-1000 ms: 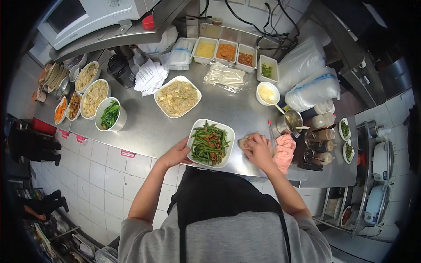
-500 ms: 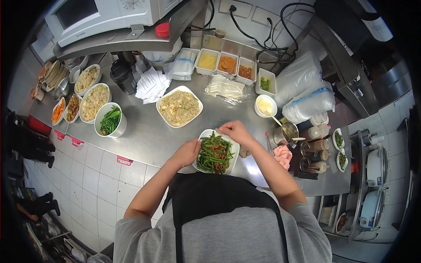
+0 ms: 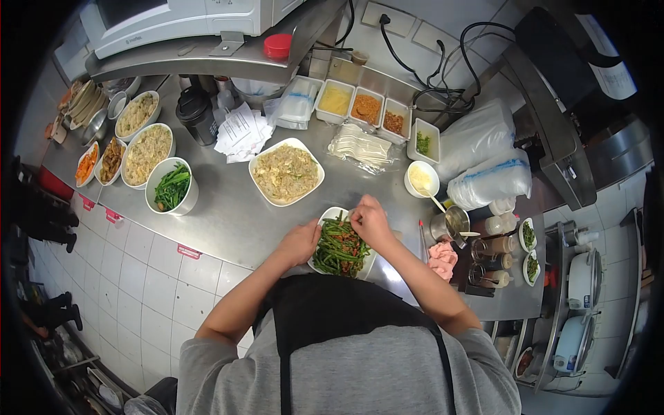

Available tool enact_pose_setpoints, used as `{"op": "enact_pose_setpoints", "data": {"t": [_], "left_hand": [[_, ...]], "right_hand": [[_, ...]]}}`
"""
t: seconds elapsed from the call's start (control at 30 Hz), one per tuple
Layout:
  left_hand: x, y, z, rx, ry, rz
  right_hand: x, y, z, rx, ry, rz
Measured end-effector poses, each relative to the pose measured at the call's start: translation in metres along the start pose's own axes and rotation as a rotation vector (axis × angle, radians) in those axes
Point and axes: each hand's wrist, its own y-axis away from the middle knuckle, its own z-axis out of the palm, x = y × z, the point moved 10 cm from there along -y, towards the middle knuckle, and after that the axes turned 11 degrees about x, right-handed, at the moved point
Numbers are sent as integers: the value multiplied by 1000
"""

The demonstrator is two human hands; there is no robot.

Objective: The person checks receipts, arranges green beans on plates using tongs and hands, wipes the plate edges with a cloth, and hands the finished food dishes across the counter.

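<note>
A white square dish point(image 3: 369, 267) of stir-fried green beans point(image 3: 339, 249) with reddish minced bits rests on the steel counter close to my apron. At its left rim, my left hand point(image 3: 302, 242) has its fingers closed on the edge. My right hand point(image 3: 372, 221) is over the upper right part of the beans with thumb and fingers pinched together. Whatever is between those fingertips is too small to make out. Behind the dish stands a white square bowl of fried rice point(image 3: 287, 171), touched by neither hand.
Left are a bowl of leafy greens point(image 3: 171, 187), more rice bowls point(image 3: 147, 153) and a black tumbler point(image 3: 196, 117). Topping tubs point(image 3: 365, 108) and wrapped spoons point(image 3: 361, 145) line the back. A pink cloth point(image 3: 443, 260), metal pot point(image 3: 449, 223) and sauce bottles point(image 3: 499, 243) stand right.
My right hand has moved from the dish's upper rim inward over the beans, fingers now lowered to them. My left hand stays at the left rim. The camera view has shifted slightly.
</note>
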Motion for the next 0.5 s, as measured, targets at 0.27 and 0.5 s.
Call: {"op": "enact_pose_setpoints", "data": {"t": [0.27, 0.5], "left_hand": [[5, 5, -4, 69, -3, 12], [1, 12, 2, 80, 68, -41]], "right_hand": [[8, 34, -41, 90, 174, 120], [3, 68, -43, -12, 151, 197]]}}
